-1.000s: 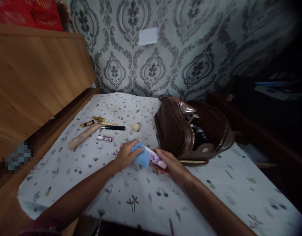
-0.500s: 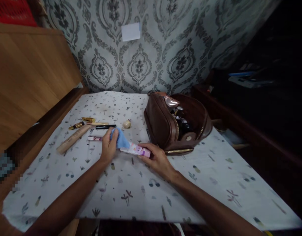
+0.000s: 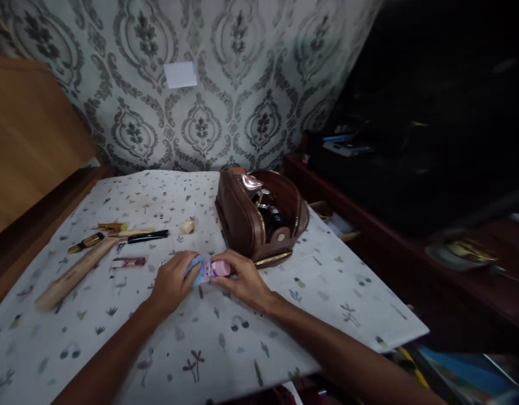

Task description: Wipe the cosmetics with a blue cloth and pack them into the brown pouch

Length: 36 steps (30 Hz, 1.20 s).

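My left hand (image 3: 171, 282) is closed around a small blue cloth (image 3: 196, 272), which wraps one end of a white and purple tube. The pink-capped end of this tube (image 3: 219, 268) is pinched between the thumb and fingers of my right hand (image 3: 247, 282). Both hands are just above the patterned tablecloth. Left of them lie a lip gloss tube (image 3: 128, 262), a black pen-like stick (image 3: 148, 236) and a long beige tube (image 3: 76, 273). A small cream-coloured bottle or jar (image 3: 187, 226) sits beyond my hands.
An open brown cosmetic bag (image 3: 242, 216) with several items inside stands right of centre. Gold-coloured tubes (image 3: 111, 226) lie at the left. A wooden cabinet (image 3: 35, 146) borders the left side, and a patterned wall (image 3: 200, 124) rises behind the table.
My left hand with the cloth has slid along the tube toward its pink end, closer to my right hand. The view has turned right, shifting everything leftward.
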### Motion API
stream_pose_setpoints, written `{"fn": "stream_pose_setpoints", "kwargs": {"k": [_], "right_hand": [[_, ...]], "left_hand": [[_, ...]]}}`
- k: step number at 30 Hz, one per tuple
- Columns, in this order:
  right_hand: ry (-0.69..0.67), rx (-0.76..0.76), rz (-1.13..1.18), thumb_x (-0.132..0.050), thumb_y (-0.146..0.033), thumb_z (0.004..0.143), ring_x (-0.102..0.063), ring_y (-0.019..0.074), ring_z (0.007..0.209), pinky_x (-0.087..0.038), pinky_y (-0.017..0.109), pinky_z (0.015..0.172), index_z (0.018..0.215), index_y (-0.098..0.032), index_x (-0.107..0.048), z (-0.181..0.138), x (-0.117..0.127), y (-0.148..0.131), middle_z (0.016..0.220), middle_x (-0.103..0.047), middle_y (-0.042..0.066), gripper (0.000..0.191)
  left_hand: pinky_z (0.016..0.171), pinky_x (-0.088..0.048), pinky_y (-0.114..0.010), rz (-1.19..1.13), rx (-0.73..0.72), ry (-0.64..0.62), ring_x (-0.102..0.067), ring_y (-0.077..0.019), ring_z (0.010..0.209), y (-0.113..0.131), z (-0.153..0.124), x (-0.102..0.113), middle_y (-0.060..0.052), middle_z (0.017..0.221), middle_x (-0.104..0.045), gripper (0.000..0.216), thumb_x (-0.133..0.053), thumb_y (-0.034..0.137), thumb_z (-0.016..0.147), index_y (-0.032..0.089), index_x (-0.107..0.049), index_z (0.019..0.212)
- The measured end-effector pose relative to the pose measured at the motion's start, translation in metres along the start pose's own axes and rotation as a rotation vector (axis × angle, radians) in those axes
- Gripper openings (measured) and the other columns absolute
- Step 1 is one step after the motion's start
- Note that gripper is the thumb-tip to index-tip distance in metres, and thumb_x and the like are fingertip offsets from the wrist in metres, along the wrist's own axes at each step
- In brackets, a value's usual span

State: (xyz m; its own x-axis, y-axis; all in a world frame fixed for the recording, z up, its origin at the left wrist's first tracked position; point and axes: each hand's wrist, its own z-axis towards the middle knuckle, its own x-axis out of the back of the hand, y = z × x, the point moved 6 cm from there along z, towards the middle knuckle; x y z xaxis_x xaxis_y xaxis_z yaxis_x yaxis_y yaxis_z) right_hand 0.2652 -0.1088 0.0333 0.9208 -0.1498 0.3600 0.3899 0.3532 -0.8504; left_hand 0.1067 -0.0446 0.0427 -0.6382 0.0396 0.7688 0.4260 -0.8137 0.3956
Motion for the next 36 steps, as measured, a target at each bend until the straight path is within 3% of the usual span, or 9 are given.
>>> {"fn": "stream_pose_setpoints", "kwargs": {"k": [4,8,12,16,19,21,25,28,36], "right_hand": [[0.011,0.080,0.063,-0.071,-0.039,0.087,-0.062,0.0191,0.092,-0.050,0.032,0.083,0.113,-0.017,-0.066,-0.001,0.018,-0.018,0.100,-0.066,0.007,0.034],[0.021,0.066,0.106,-0.068,-0.035,0.089,-0.063,0.0182,0.094,-0.051,0.031,0.079,0.117,-0.019,-0.065,-0.013,0.055,-0.039,0.105,-0.065,0.008,0.032],[0.113,0.001,0.150,-0.072,-0.032,0.086,-0.065,0.0168,0.087,-0.055,0.028,0.069,0.113,-0.022,-0.067,-0.035,0.114,-0.064,0.105,-0.065,0.007,0.029],[0.437,-0.120,0.170,-0.071,-0.036,0.088,-0.060,0.0115,0.062,-0.049,0.023,0.050,0.105,-0.026,-0.070,-0.055,0.178,-0.082,0.093,-0.068,0.003,0.020],[0.653,-0.087,0.079,-0.071,-0.040,0.088,-0.058,0.0112,0.062,-0.050,0.024,0.053,0.101,-0.027,-0.073,-0.060,0.211,-0.095,0.091,-0.069,0.003,0.019],[0.696,-0.059,-0.054,-0.072,-0.039,0.088,-0.059,0.0107,0.062,-0.051,0.024,0.056,0.103,-0.028,-0.073,-0.056,0.222,-0.100,0.092,-0.070,0.002,0.018],[0.590,0.053,-0.243,-0.072,-0.031,0.088,-0.067,0.0143,0.076,-0.056,0.026,0.064,0.115,-0.030,-0.066,-0.036,0.227,-0.102,0.100,-0.072,0.002,0.028],[0.397,0.140,-0.344,-0.074,-0.026,0.086,-0.069,0.0158,0.086,-0.057,0.027,0.069,0.112,-0.027,-0.063,-0.016,0.223,-0.097,0.102,-0.071,0.002,0.029],[-0.154,0.259,-0.570,-0.062,-0.019,0.096,-0.066,0.0135,0.096,-0.055,0.027,0.083,0.114,-0.018,-0.063,0.018,0.203,-0.085,0.106,-0.069,0.004,0.019]], "left_hand": [[0.080,-0.053,-0.030,-0.022,0.042,0.060,-0.068,-0.0180,0.087,-0.002,0.003,0.011,-0.004,0.093,-0.071,0.021,-0.046,0.033,0.098,0.020,-0.062,0.102],[0.075,-0.055,-0.029,-0.060,0.078,0.116,-0.070,-0.0190,0.084,0.010,0.008,0.021,-0.005,0.095,-0.072,0.022,-0.047,0.034,0.098,0.021,-0.062,0.104],[0.065,-0.054,-0.026,-0.133,-0.033,-0.065,-0.072,-0.0186,0.082,0.053,0.023,0.011,-0.007,0.102,-0.074,0.030,-0.046,0.034,0.098,0.023,-0.059,0.123],[0.054,-0.047,-0.024,-0.191,-0.142,-0.298,-0.065,-0.0153,0.062,0.104,0.048,-0.017,-0.002,0.084,-0.072,0.052,-0.042,0.035,0.100,0.022,-0.034,0.150],[0.045,-0.038,-0.025,-0.237,-0.083,-0.377,-0.057,-0.0151,0.049,0.124,0.067,-0.041,0.004,0.063,-0.062,0.065,-0.043,0.036,0.098,0.013,-0.021,0.156],[0.043,-0.036,-0.026,-0.242,-0.039,-0.400,-0.055,-0.0160,0.046,0.128,0.073,-0.054,0.005,0.057,-0.059,0.065,-0.047,0.035,0.096,0.010,-0.027,0.153],[0.047,-0.045,-0.026,-0.175,-0.104,-0.420,-0.064,-0.0178,0.054,0.129,0.070,-0.067,-0.002,0.073,-0.072,0.049,-0.048,0.028,0.095,0.016,-0.045,0.142],[0.052,-0.053,-0.027,-0.070,-0.220,-0.354,-0.072,-0.0192,0.065,0.128,0.063,-0.067,-0.005,0.089,-0.077,0.048,-0.045,0.023,0.095,0.018,-0.042,0.143],[0.051,-0.060,-0.027,-0.057,-0.319,-0.252,-0.074,-0.0182,0.068,0.130,0.061,-0.069,-0.008,0.094,-0.078,0.055,-0.044,0.017,0.096,0.016,-0.032,0.150]]}}
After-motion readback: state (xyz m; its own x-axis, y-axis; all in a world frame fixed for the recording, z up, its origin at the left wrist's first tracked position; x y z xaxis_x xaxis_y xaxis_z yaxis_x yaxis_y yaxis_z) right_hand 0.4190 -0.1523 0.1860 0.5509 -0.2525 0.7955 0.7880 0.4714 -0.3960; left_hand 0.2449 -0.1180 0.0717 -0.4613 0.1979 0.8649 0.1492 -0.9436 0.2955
